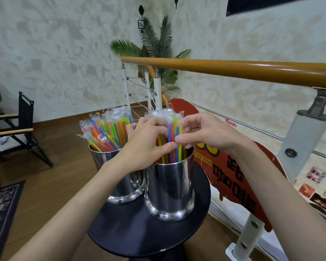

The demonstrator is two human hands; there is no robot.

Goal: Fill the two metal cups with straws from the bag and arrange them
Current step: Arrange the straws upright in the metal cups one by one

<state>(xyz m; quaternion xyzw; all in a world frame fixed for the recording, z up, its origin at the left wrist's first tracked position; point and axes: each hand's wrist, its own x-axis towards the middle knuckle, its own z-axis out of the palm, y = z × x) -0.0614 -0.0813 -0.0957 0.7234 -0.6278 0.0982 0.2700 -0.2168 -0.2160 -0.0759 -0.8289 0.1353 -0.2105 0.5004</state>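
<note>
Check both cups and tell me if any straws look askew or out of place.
In the left cup, the straws lean and fan out leftward, a few tilted low over the rim. Those in the right cup stand nearly upright, gathered between the left hand and right hand. Nothing spilled on the black table.

this place looks like a coffee shop, on an upper floor beside a staircase. a red-brown board with yellow and black letters (231,166) leans against the railing and shows the words "ffee shop". a round wooden handrail on white posts (233,69) runs along the stairs. two shiny metal cups full of wrapped colourful straws (169,187) stand on a small round black table (132,227). a black folding chair (17,129) and a green palm plant (154,42) stand near the wall.
</note>
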